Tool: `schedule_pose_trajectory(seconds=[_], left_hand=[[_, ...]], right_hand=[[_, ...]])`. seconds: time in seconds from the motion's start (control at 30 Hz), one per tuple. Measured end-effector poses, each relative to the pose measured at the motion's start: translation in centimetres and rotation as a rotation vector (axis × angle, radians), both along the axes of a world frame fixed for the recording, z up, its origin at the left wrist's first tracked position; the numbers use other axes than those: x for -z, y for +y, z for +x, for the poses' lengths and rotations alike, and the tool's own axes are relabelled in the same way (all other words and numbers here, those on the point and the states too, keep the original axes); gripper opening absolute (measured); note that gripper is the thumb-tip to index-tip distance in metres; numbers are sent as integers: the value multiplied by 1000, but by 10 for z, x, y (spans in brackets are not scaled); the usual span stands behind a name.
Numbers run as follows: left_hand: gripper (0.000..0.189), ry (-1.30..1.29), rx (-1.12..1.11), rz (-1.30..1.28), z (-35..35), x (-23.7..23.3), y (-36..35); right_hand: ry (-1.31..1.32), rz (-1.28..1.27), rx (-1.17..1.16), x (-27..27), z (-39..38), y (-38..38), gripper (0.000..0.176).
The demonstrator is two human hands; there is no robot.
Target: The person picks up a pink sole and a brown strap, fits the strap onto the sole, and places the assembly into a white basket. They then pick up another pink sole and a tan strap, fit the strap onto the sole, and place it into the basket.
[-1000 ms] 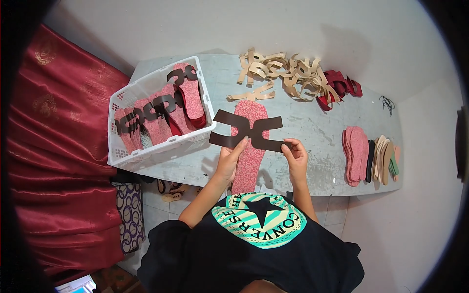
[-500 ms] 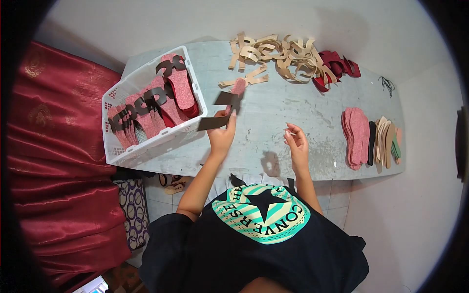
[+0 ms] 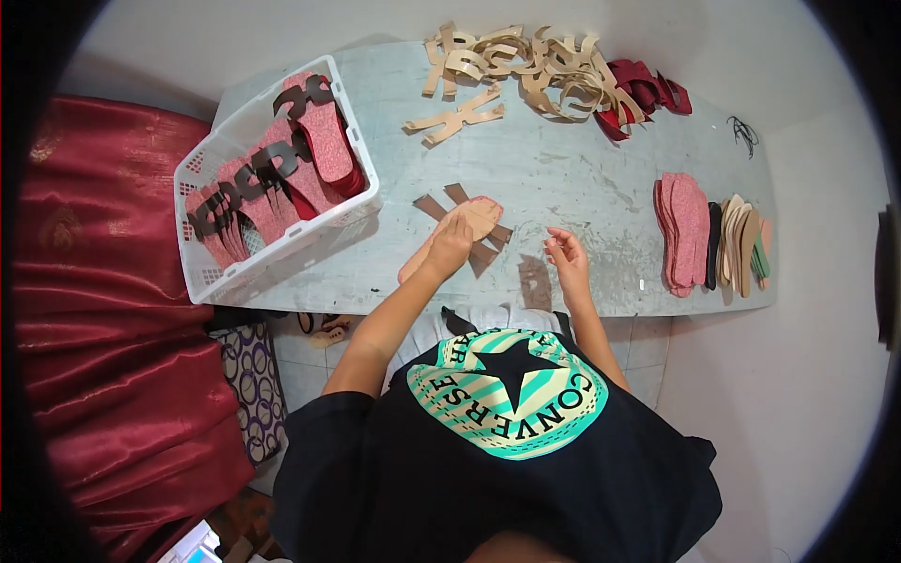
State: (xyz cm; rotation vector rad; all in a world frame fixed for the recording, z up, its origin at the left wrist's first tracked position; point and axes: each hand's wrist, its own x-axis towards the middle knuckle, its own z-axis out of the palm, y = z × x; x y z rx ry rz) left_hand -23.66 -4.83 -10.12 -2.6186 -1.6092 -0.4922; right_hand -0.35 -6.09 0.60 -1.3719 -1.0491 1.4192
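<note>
My left hand [image 3: 452, 246] is on a shoe insole [image 3: 481, 216], fingers bunched against its tan underside, which faces up with a pink edge showing. Dark brown strap ends [image 3: 456, 193] stick out from beneath the insole on both sides. To the right, my right hand [image 3: 569, 255] hovers over the table with thumb and fingers pinched together; whatever they may hold is too small to make out.
A white plastic basket [image 3: 282, 235] at left holds pink insoles with dark straps. Beige straps [image 3: 455, 119] and dark red straps [image 3: 638, 89] lie along the back. Pink insoles [image 3: 683, 230] and other soles [image 3: 748, 253] stand at right on the grey table [image 3: 582, 192].
My left hand has brought the insole down and nearer to me, turning its tan underside up with the strap below. My right hand stays pinched in nearly the same place.
</note>
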Motion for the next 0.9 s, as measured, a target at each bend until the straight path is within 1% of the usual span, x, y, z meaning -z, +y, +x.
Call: schedule_pose_trajectory(seconds=[0.03, 0.07, 0.13, 0.27, 0.33, 0.37, 0.43, 0.47, 0.53, 0.57, 0.63, 0.67, 0.73, 0.77, 0.83, 0.87, 0.9], left_hand=[[26, 136, 39, 69, 0, 3, 0], [26, 134, 36, 68, -1, 5, 0], [25, 225, 82, 81, 0, 3, 1], [29, 232, 83, 95, -2, 1, 1], [36, 294, 85, 79, -2, 3, 0], [36, 295, 84, 76, -2, 5, -2], [50, 199, 100, -8, -2, 2, -4], [50, 202, 101, -8, -3, 0, -4], [71, 249, 120, -80, -6, -2, -3], [71, 250, 121, -79, -7, -3, -5], [78, 18, 140, -118, -12, -20, -9], [78, 19, 142, -118, -16, -25, -9], [80, -116, 183, -144, -21, -29, -10], [80, -116, 185, -145, -21, -29, -10], [70, -211, 163, -156, -21, -25, -10], [70, -210, 160, -154, -20, -23, -11], [64, -213, 108, -139, -17, -20, -12]], right_hand=[[-17, -5, -3, 6, 1, 0, 27], [-19, -5, -6, 13, 2, 1, 27], [-41, -56, -76, 23, 4, 3, 26], [-51, -22, -118, 46, 1, 10, 27], [-134, 23, -192, 57, -1, 13, 25], [-133, 20, -194, 63, -1, 13, 25], [-186, -1, -243, 67, -5, 14, 22], [-182, 0, -242, 68, -5, 14, 22], [-260, -25, -228, 70, -5, 14, 21], [-260, -24, -227, 71, -4, 14, 21], [-256, -51, -171, 75, -2, 14, 20], [-255, -51, -169, 79, -3, 13, 20], [-300, 121, -140, 84, -5, 12, 23], [-300, 121, -138, 85, -4, 11, 23], [-610, 193, -248, 66, -11, 9, 35], [-609, 196, -250, 62, -16, 9, 35], [-707, 271, -298, 60, -21, 8, 42]])
